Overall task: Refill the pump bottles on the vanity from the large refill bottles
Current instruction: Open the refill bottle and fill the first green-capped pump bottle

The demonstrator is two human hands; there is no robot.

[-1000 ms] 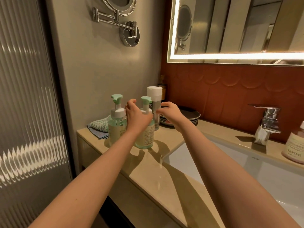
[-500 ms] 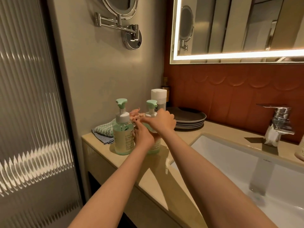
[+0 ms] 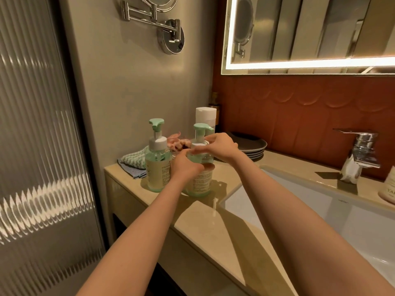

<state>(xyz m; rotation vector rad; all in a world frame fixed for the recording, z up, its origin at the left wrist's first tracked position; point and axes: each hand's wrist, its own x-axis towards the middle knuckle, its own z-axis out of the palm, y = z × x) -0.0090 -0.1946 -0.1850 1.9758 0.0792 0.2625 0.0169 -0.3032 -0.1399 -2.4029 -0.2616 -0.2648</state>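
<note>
I have the nearer pump bottle [image 3: 199, 174] standing upright on the tabletop [image 3: 213, 227], close to the corner of the sink [image 3: 320, 210] and just right of a second pump bottle [image 3: 158, 165] of the same make. My left hand [image 3: 184, 167] is wrapped around its body at shoulder height, clenched on it to keep it from turning. My right hand [image 3: 218, 147] sits over the white collar beneath the green pump head [image 3: 201, 128], fingers closed around that collar, which I judge is the grip for unscrewing the pump.

The bottle looks like clear, stiff plastic with a paper label, holding some pale liquid, so I expect moderate weight and a smooth wall that could slip if wet. The best hold is where I have it: low hand on the shoulder, upper hand on the collar, not on the thin pump neck, which would bend or depress.

Behind it stands a tall white-capped bottle [image 3: 205, 118], which may be the refill; I cannot tell. Further out lie a folded cloth [image 3: 133, 160] by the wall, a stack of dark plates [image 3: 250, 146], and the tap [image 3: 361, 150] past the sink.
</note>
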